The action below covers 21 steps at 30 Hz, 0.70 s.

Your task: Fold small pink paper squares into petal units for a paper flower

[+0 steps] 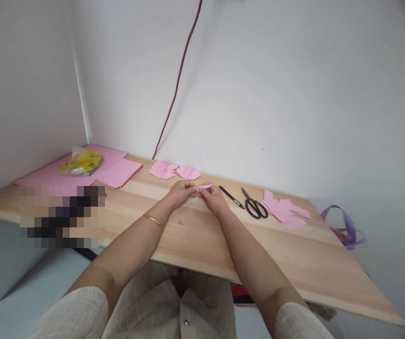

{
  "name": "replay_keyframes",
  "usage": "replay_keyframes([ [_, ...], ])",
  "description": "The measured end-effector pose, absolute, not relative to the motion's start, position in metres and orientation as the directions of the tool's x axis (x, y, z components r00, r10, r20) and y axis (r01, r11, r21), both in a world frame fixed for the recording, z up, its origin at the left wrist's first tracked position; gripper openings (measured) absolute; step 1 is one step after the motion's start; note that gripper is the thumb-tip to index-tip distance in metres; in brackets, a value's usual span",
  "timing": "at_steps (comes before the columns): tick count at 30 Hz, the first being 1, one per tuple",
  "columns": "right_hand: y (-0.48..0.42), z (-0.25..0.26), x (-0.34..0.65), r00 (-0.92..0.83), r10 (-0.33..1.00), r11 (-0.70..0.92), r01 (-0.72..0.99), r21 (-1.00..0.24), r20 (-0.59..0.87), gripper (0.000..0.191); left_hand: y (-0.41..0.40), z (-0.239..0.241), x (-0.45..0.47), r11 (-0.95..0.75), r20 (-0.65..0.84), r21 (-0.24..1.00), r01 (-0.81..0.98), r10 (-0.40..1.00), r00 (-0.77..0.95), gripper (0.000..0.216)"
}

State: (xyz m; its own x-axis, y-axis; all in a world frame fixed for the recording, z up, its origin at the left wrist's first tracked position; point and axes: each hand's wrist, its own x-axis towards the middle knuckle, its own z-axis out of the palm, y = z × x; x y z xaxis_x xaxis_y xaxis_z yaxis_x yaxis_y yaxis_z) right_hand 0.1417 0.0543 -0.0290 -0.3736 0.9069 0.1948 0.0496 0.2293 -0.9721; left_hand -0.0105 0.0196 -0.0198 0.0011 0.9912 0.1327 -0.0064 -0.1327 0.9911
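Both grips pinch one small pink paper piece over the bench

The small pink paper piece (204, 187) sits right between the two grips, caught at the fingertips of both. The left grip (182, 193) is pressed together on its left end, thumb and fingers closed around it; the right grip (214, 197) pinches the other side, with a narrow, pointed edge showing above the fingers. The fingers cover much of the paper, so its full shape cannot be told, nor whether it touches the bench (195, 235) below.

Just beyond the left grip, toward the wall (276, 94), lie two pink cutouts with jagged edges: the left cutout (163, 170) and the right cutout (189, 173), side by side and bearing creases or marks too small to read. Just right of the right grip a black pen (231, 197) lies at a slant, and next to it, farther right, black-handled scissors (250, 199). Past the scissors are angular pink paper scraps (283, 210), overlapping in a loose pile. Well to the right of both grips, a purple ribbon (350, 230) loops by the bench's far right edge.

Well to the left of the left grip, large pink paper sheets (117, 172) spread out, a yellow plastic packet (85, 161) resting on them.
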Motion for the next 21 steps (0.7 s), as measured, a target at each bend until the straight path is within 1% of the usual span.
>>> replay_keyframes([
  [6, 0.0554, -0.0299, 0.1407, -0.364, 0.915, 0.192, 0.016, -0.981, 0.173, 0.027, 0.0186, -0.0186, -0.0105, -0.133, 0.133, 0.991, -0.001, 0.991, 0.000, 0.021],
  [11, 0.0550, -0.0289, 0.1407, -0.365, 0.912, 0.205, 0.007, -0.979, 0.189, 0.025, 0.0175, -0.0186, -0.0106, -0.129, 0.129, 0.992, 0.004, 0.992, 0.002, 0.021],
  [17, 0.0574, -0.0301, 0.1432, -0.370, 0.917, 0.172, 0.035, -0.984, 0.147, 0.030, 0.0173, -0.0184, -0.0107, -0.139, 0.139, 0.990, 0.004, 0.990, 0.006, 0.020],
  [21, 0.0594, -0.0327, 0.1448, -0.379, 0.909, 0.209, 0.047, -0.977, 0.176, 0.037, 0.0161, -0.0168, -0.0097, -0.132, 0.132, 0.991, -0.011, 0.991, 0.018, 0.019],
])
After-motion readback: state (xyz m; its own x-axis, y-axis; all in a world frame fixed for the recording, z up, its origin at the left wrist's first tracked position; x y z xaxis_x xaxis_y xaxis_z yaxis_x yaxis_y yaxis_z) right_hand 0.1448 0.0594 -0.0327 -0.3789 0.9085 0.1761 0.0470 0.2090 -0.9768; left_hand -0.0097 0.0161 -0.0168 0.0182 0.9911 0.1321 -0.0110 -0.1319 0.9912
